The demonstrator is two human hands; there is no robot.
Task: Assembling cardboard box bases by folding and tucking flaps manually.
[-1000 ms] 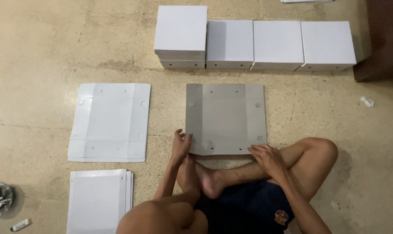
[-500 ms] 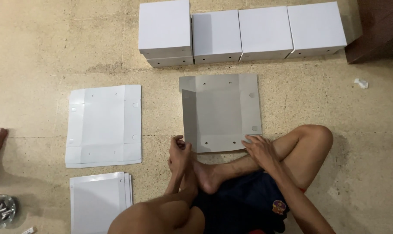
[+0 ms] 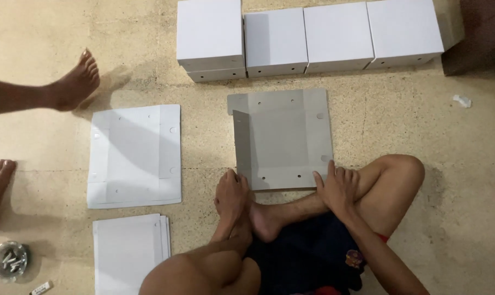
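Head view: my left hand (image 3: pixel 232 192) and right hand (image 3: pixel 337 187) press flat, fingers spread, on the grey cardboard sheet's (image 3: pixel 283 143) near corners; it lies flat, reaching away from them

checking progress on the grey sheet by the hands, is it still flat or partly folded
Partly folded. The grey sheet has its left flap raised off the floor, with shadow beneath it; the rest lies flat. Left hand and right hand press its near edge.

left hand (image 3: pixel 232 192) and right hand (image 3: pixel 337 187) pressing grey cardboard sheet (image 3: pixel 283 143), white boxes (image 3: pixel 307 35) beyond
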